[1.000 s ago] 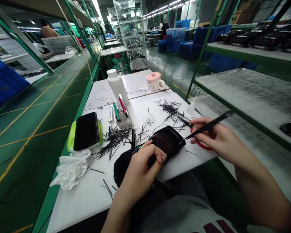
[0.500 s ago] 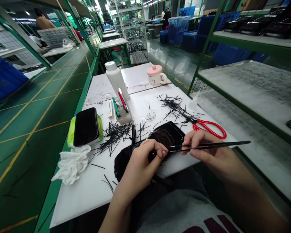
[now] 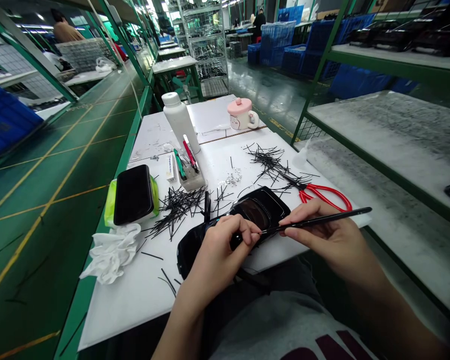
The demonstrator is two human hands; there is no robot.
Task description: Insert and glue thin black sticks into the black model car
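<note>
Glossy black plastic shell, prob a model car body (image 3: 257,212), sits at 6 o'clock on white surface (image 3: 131,310); looks light, stiff, slippery, likely fragile, so best held by its edges. Left hand (image 3: 215,255) curls round it; right hand (image 3: 322,235) pinches long black tweezers (image 3: 318,221), tips at shell. Loose black bristles (image 3: 176,215) at its 9 o'clock, red-handled scissors (image 3: 322,196) at 2 o'clock, green-framed shelf (image 3: 390,145) beyond.

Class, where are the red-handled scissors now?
Head view: the red-handled scissors lie on the white tabletop, right side, just beyond the right hand, blades among the black strands.
</note>
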